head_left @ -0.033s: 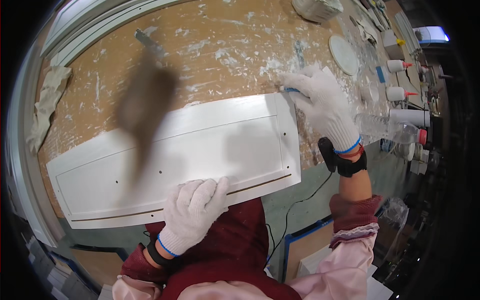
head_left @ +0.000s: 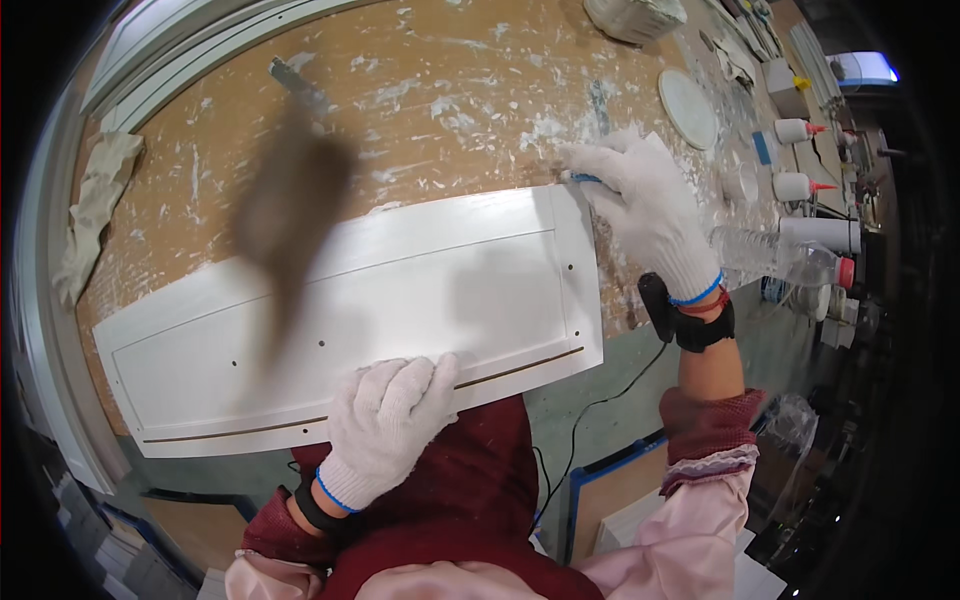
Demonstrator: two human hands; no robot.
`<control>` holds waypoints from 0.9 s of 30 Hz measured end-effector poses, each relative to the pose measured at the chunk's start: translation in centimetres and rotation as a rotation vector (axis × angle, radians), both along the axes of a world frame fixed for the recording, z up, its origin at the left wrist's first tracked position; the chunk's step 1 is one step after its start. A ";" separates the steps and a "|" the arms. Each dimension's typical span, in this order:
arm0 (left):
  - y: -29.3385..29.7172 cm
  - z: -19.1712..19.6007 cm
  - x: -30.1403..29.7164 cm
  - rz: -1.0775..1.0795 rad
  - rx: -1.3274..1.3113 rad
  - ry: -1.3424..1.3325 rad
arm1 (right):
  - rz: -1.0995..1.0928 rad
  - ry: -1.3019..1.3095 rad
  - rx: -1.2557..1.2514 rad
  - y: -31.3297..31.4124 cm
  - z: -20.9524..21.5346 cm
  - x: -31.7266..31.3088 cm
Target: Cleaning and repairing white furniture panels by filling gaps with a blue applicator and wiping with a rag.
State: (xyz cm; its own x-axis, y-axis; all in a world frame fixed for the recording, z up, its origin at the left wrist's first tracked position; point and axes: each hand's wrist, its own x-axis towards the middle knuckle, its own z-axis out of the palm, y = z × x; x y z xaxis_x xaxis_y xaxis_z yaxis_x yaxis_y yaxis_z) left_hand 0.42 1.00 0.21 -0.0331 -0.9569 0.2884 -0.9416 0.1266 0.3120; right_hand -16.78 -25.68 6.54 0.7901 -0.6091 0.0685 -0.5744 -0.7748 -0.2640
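White panel: A long white panel (head_left: 420, 300) lies flat on the paint-flecked brown bench (head_left: 430, 60), its near edge reaching past the bench's near side; a dark line (head_left: 520, 368) runs along that edge, and several small dark spots mark the surface.
Left hand: The gloved left hand (head_left: 385, 425) rests over the panel's near edge, fingers bent and close together; whether its grip is clamped on the panel cannot be told.
Right hand: The gloved right hand (head_left: 645, 205) is at the panel's far right corner, its grip pinched on a small blue piece (head_left: 586, 179), mostly hidden by the fingers.
Person: A dark red apron (head_left: 450, 470) shows over pale pink sleeves (head_left: 680, 540), and a black band (head_left: 705, 330) circles the right wrist.
Bench, right side: A white disc (head_left: 688, 110) lies beyond the right hand; nearer are two white bottles with red tips (head_left: 793, 187) and a clear bottle (head_left: 780, 257) with a red cap, lying on its side.
Bench, left side: A crumpled pale sheet (head_left: 100, 205) lies near white framing (head_left: 150, 70).
Blurred shape: A dark, out-of-focus form (head_left: 295, 200) covers part of the panel's left half.
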 end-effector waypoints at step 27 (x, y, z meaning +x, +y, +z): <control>0.5 -1.4 -0.8 0.125 -0.005 0.130 | 0.097 -0.048 0.054 0.0 -0.1 1.6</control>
